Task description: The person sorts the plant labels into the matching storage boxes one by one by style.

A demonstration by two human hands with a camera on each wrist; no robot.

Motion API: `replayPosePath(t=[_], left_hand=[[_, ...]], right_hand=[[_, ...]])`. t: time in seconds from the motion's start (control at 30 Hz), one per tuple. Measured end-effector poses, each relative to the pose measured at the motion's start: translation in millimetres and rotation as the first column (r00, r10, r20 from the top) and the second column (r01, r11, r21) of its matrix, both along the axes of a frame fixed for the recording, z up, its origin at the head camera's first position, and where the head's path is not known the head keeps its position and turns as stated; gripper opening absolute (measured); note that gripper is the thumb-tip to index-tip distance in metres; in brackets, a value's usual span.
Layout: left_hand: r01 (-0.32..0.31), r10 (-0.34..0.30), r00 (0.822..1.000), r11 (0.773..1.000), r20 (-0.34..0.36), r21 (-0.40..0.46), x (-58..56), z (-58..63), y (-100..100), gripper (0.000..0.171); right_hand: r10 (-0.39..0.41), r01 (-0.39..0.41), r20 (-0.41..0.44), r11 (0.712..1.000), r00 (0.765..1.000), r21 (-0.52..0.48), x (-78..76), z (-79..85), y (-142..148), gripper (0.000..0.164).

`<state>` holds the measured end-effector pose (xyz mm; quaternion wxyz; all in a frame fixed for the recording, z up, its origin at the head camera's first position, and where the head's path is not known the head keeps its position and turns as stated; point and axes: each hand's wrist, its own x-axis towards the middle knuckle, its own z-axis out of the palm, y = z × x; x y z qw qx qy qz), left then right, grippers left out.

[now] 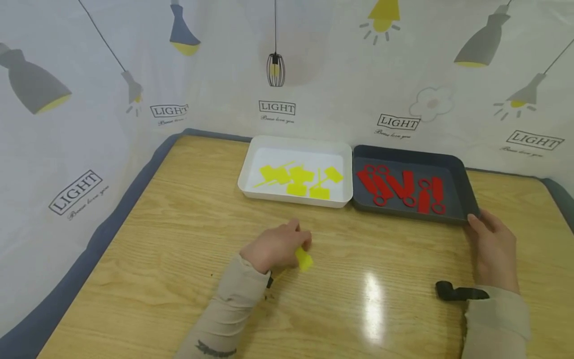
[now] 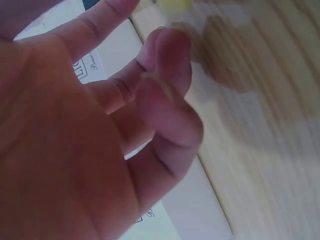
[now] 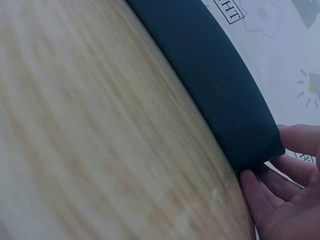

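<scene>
Above the wooden table, my left hand (image 1: 279,245) pinches a yellow tag (image 1: 304,260), a flat flag with a thin tail that trails under the wrist. In the left wrist view the fingers of that hand (image 2: 167,115) are bent, and only a blurred bit of yellow tag (image 2: 175,5) shows at the top edge. My right hand (image 1: 495,249) grips the front right corner of the dark grey tray (image 1: 412,218). In the right wrist view the thumb (image 3: 256,192) lies low against that corner and a finger rests on its side.
Left of the dark tray, nearly touching it, is a white tray (image 1: 293,199) with several yellow tags (image 1: 301,174). Several red tags with rings (image 1: 394,185) lie in the dark tray. Behind the wooden table (image 1: 179,209) hangs a lamp-printed curtain (image 1: 323,89).
</scene>
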<state>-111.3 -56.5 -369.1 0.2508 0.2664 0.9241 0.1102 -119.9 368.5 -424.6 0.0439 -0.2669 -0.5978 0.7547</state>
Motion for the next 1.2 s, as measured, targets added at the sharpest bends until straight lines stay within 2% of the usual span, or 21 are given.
replayPosePath(t=[0.17, 0.43, 0.73, 0.97, 1.2], left_hand=[[-0.026, 0.026, 1.000, 1.000, -0.002, -0.007, -2.4, 0.3, -1.4, 0.025], [-0.028, 0.028, 1.000, 0.999, -0.007, -0.022, -5.3, -0.4, -0.8, 0.022], [-0.076, 0.076, 0.997, 0.997, 0.008, 0.027, -6.3, 0.0, -4.4, 0.022], [-0.044, 0.044, 0.998, 0.999, -0.036, 0.010, -8.6, 0.8, -8.2, 0.015], [-0.076, 0.077, 0.997, 0.996, -0.019, 0.038, -11.1, 6.5, -15.1, 0.020]], right_hand=[[-0.008, 0.008, -0.002, 1.000, 1.000, -0.002, -1.4, 0.0, 0.7, 0.071], [-0.021, 0.020, -0.029, 0.999, 0.999, -0.039, -1.6, -1.1, 2.2, 0.070], [-0.015, 0.015, -0.004, 1.000, 1.000, -0.001, -1.0, 0.0, 0.6, 0.071], [-0.008, 0.008, -0.007, 1.000, 1.000, -0.012, 0.2, 0.0, 0.4, 0.072], [0.003, -0.003, -0.018, 1.000, 1.000, -0.012, 1.4, -0.6, 0.6, 0.074]])
